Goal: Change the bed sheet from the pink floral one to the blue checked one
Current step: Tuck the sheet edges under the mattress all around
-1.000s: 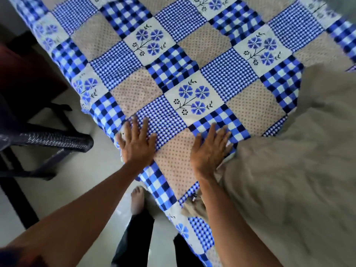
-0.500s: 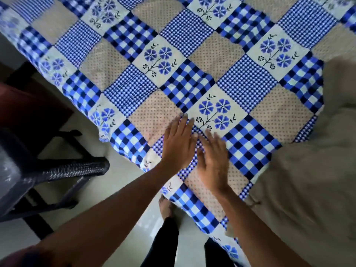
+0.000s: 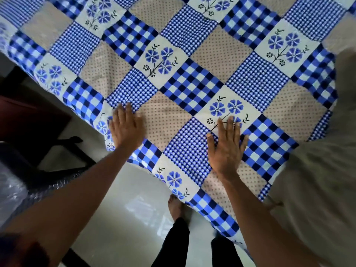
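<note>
Along the near hanging edge: left hand [image 3: 126,130] and right hand [image 3: 226,149] flat, fingers straight, pressing the spread blue checked sheet [image 3: 192,87]. Risk: sideways strokes could drag it crooked, baring more beige bedding [image 3: 317,189] at right.

Left of blue checked sheet [image 3: 192,87]: dark chair [image 3: 38,132].
Right: beige cloth [image 3: 317,189] adjoins.
Below edge: open floor [image 3: 119,209].
</note>
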Demonstrator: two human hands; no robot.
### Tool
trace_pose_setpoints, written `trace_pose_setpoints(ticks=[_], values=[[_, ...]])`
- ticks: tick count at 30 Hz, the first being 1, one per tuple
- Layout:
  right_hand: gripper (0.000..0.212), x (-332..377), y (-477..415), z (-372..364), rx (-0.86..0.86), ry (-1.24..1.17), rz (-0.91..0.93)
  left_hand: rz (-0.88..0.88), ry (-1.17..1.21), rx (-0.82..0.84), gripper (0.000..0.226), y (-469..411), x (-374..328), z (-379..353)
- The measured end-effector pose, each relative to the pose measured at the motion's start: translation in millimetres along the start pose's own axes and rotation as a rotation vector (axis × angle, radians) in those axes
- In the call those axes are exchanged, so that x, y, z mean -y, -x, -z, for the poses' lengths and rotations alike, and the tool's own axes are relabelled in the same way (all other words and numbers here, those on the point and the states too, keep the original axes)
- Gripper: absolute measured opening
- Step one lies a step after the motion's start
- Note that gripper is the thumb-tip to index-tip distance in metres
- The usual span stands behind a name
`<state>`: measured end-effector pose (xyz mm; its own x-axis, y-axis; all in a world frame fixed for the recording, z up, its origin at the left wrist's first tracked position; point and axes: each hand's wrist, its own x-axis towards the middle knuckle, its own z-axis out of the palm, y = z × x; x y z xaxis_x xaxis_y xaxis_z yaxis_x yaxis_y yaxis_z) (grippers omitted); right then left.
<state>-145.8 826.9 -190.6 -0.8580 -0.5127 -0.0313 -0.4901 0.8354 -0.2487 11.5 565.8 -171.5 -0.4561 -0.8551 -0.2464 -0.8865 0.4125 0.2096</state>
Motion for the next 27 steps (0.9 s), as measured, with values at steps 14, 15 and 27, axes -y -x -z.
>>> trace_pose_setpoints(ticks=[14,15,27], values=[[0.050,82.0,126.8,15.5,0.150,-0.351,0.431,-0.001,0.074,-0.138,0.070,12.5,52.9,29.0],[0.051,68.6,108.6,20.6,0.102,-0.319,0.349,-0.051,0.073,-0.135,0.069,17.3,45.0,28.5],[0.067,9.6,204.2,6.7,0.303,0.039,0.531,-0.797,-0.052,0.089,0.058,104.6,-81.5,-24.5]])
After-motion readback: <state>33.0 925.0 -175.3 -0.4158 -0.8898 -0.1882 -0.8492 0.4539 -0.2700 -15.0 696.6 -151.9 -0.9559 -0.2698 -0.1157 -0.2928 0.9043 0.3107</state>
